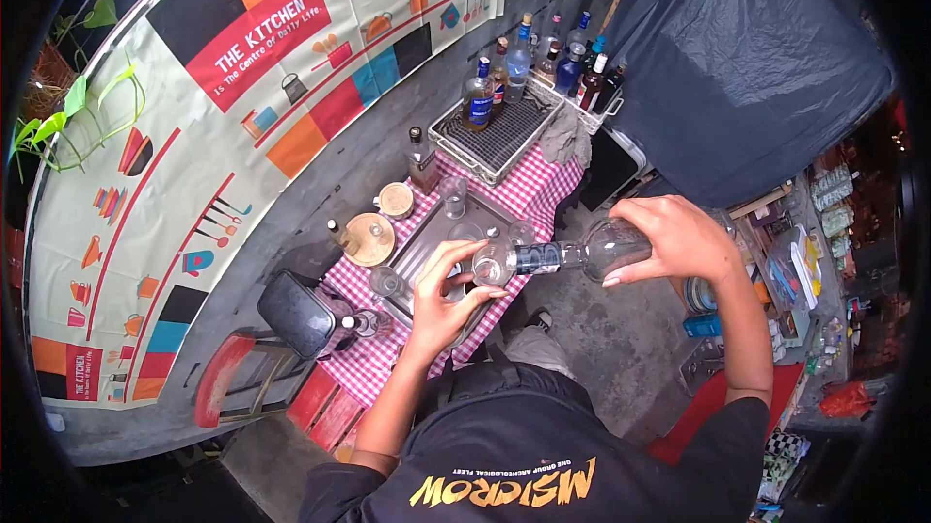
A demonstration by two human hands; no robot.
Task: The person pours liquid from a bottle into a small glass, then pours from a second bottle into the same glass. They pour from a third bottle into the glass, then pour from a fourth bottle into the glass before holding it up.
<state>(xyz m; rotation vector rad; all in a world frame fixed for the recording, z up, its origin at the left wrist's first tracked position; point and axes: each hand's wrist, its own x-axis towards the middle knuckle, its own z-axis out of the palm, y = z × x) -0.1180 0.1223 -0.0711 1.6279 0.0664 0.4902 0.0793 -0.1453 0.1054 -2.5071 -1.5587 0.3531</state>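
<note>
My left hand (448, 292) is closed round a small clear glass (494, 264) above the near edge of a metal tray. In my right hand (669, 240) is a clear glass bottle (611, 250), lying nearly level, its dark-labelled neck (539, 258) pointing left at the small glass. The neck end meets or overlaps the glass's rim; whether they touch, I cannot tell. Whether liquid is flowing is too small to see. Beneath, the metal tray (419, 240) rests on a pink checked cloth (339, 368), with clear glasses (453, 195) on and beside it.
Several bottles (478, 96) stand on and behind a wire rack tray (495, 150) at the back. Round wooden lids (369, 239), a dark bottle (423, 162) and a black container (296, 314) are at the left. A red chair (223, 380) stands below them. Cluttered shelves (776, 261) are at the right.
</note>
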